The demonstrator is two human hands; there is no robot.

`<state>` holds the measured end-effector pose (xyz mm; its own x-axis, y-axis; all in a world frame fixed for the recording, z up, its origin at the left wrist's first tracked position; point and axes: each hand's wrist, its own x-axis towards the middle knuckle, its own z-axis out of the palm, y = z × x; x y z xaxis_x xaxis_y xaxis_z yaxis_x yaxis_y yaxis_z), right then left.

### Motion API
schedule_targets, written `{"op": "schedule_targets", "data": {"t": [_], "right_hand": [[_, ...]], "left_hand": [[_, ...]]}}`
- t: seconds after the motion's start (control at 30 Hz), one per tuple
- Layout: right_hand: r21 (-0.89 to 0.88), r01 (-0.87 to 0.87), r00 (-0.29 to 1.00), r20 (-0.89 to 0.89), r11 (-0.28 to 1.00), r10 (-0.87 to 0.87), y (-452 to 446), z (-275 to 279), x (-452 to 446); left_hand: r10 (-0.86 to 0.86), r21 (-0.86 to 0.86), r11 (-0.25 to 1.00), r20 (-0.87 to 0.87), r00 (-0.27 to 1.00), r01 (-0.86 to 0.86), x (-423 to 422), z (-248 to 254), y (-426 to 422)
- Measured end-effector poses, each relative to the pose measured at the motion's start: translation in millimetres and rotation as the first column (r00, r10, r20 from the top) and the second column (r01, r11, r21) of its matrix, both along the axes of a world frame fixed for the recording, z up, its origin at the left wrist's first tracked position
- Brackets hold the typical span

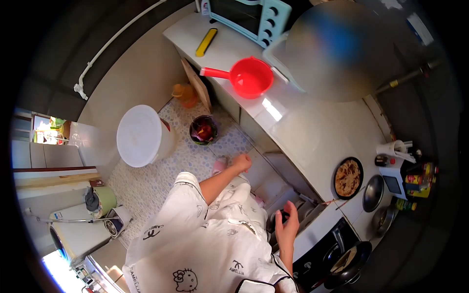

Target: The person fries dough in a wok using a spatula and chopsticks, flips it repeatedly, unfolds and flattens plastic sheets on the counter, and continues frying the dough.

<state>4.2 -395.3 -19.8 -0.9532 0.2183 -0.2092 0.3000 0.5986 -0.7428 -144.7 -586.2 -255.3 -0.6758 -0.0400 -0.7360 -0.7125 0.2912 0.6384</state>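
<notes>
My left hand [241, 163] hangs in front of my body, over the floor near the counter's lower front, with its fingers curled in; whether something is in them is too small to tell. Nearer the stove, my right hand [287, 225] is raised beside the counter's lower shelf, fingers apart and bent, with nothing seen between them. Dark and metal pots [304, 211] stand on that shelf just behind it. On the counter [312, 141] lie a red dipper [251, 77] and, farther right, a dark round pan [348, 178] with a browned flat food in it.
A white-lidded bucket [138, 136] and a dark bin [203, 130] stand on the patterned floor. A blue oven [244, 18] and a yellow object [206, 42] are at the counter's far end. The black stove [325, 254] holds a wok [348, 265]; bottles [419, 181] stand behind.
</notes>
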Motion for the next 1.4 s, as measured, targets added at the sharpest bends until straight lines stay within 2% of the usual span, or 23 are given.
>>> {"op": "schedule_targets", "data": {"t": [0.07,0.1,0.17,0.23,0.3,0.37,0.4,0.47,0.5,0.6,0.67,0.73,0.77,0.87,0.93,1.0,1.1,1.17,1.2,1.23,1.27,1.37,1.4], "right_hand": [[0.014,-0.127,0.992,-0.022,0.992,0.127,-38,-7,-19],[-0.005,-0.188,0.982,-0.027,0.982,0.188,-58,-5,-30],[-0.038,-0.312,0.949,-0.066,0.949,0.309,-101,-2,-64],[-0.072,-0.366,0.928,-0.098,0.928,0.359,-141,-8,-92],[-0.044,-0.453,0.886,-0.132,0.89,0.444,-176,-22,-118],[-0.081,-0.514,0.85,-0.179,0.854,0.495,-212,-26,-143],[-0.097,-0.538,0.834,-0.2,0.837,0.514,-228,-27,-152],[-0.131,-0.59,0.801,-0.212,0.797,0.559,-256,-29,-166],[-0.146,-0.615,0.784,-0.217,0.775,0.581,-267,-31,-174],[-0.027,-0.717,0.69,-0.174,0.697,0.703,-285,-55,-197],[-0.008,-0.75,0.654,-0.158,0.661,0.74,-292,-78,-211],[0.047,-0.794,0.595,-0.141,0.605,0.791,-299,-102,-232],[-0.017,-0.784,0.621,-0.042,0.621,0.783,-301,-114,-241],[-0.061,-0.769,0.637,0.016,0.637,0.771,-318,-147,-273],[-0.049,-0.776,0.627,0.051,0.629,0.777,-334,-174,-296],[-0.039,-0.751,0.656,0.063,0.659,0.752,-361,-207,-332],[-0.024,-0.666,0.744,0.054,0.746,0.666,-381,-286,-371],[-0.1,-0.497,0.853,0.126,0.862,0.506,-406,-316,-392],[-0.048,-0.487,0.866,0.108,0.872,0.489,-419,-330,-399],[0.009,-0.474,0.877,0.088,0.88,0.472,-428,-344,-405],[0.069,-0.46,0.888,0.065,0.885,0.456,-434,-359,-410],[0.086,-0.393,0.911,-0.099,0.916,0.4,-449,-409,-425],[0.11,-0.381,0.917,-0.079,0.918,0.39,-454,-419,-434]], "left_hand": [[-0.119,-0.027,0.993,-0.096,0.988,0.117,-2,-10,-36],[-0.081,-0.027,0.997,-0.125,0.989,0.079,-2,-6,-59],[-0.004,-0.03,1.0,-0.208,0.978,-0.002,-10,4,-115],[0.232,-0.047,0.968,-0.189,0.954,-0.245,-5,-6,-175],[0.336,-0.123,0.929,-0.113,0.935,-0.348,11,-5,-244],[0.619,-0.068,0.784,0.017,0.785,-0.616,35,-11,-304],[0.69,-0.024,0.724,0.025,0.724,-0.689,56,-19,-335],[0.824,-0.105,0.566,0.072,0.562,-0.817,76,13,-363],[0.853,-0.094,0.522,0.087,0.515,-0.848,90,0,-381],[0.914,-0.016,0.399,0.09,0.396,-0.917,100,4,-389],[0.944,-0.004,0.313,0.112,0.311,-0.95,97,-26,-386],[0.923,-0.022,0.364,0.141,0.357,-0.931,69,-25,-378],[0.909,-0.039,0.387,0.183,0.375,-0.921,72,-27,-364],[0.938,-0.071,0.337,0.118,0.327,-0.939,87,-103,-331],[0.936,-0.052,0.304,0.2,0.288,-0.951,93,-134,-313],[0.848,-0.376,0.531,0.218,0.484,-0.76,112,-250,-297],[0.693,-0.446,0.684,0.148,0.706,-0.577,5,-119,-332],[0.444,-0.41,0.823,0.035,0.895,-0.393,-4,-224,-352],[0.312,-0.407,0.863,-0.04,0.949,-0.3,-10,-274,-362],[0.483,-0.413,0.786,-0.057,0.874,-0.461,-65,-221,-386],[0.424,-0.469,0.765,-0.15,0.893,-0.442,-87,-240,-401],[0.302,-0.497,0.803,-0.14,0.943,-0.33,-170,-235,-458],[0.245,-0.49,0.822,-0.158,0.957,-0.291,-189,-245,-476]]}}
